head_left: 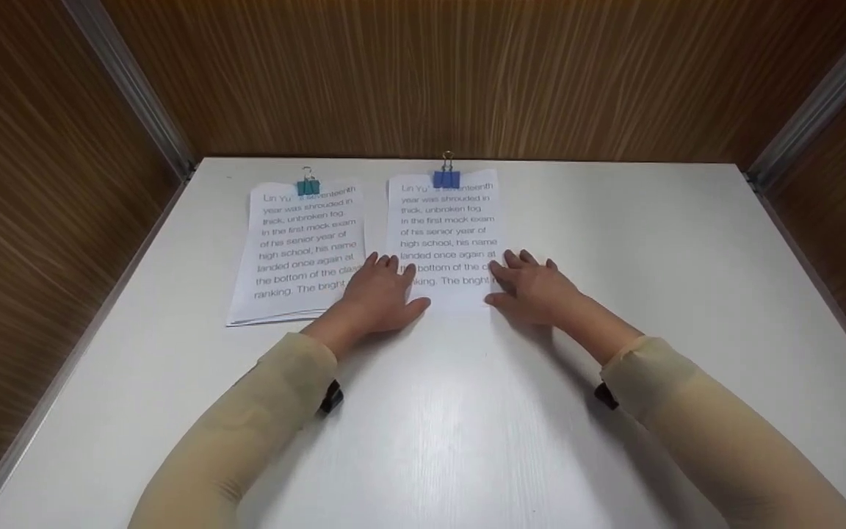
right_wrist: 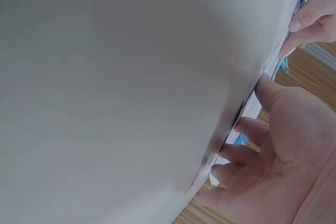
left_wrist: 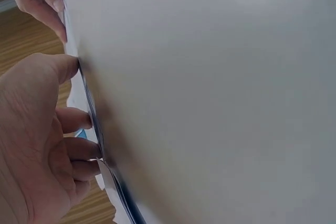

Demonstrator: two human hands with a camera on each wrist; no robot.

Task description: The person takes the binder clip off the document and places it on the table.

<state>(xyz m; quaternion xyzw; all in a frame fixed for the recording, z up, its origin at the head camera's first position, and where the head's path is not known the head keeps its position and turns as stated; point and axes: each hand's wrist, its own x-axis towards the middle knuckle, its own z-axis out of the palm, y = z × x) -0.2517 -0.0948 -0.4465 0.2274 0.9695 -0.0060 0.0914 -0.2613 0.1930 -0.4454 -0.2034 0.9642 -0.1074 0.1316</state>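
Note:
A paper stack with printed English text lies flat, a blue binder clip on its top edge. My left hand touches its lower left edge, fingertips down and thumb by the bottom corner. On the opposite side, my right hand has index finger and thumb at the lower right edge. Both wrist views show the left hand and right hand with fingers spread and loosely bent, fingertips on the surface. Neither hand visibly pinches the sheets.
To the left lies another printed stack with a green binder clip, its lower right corner partly behind my left hand. The white table is bounded by a wood-grain back panel and side panels.

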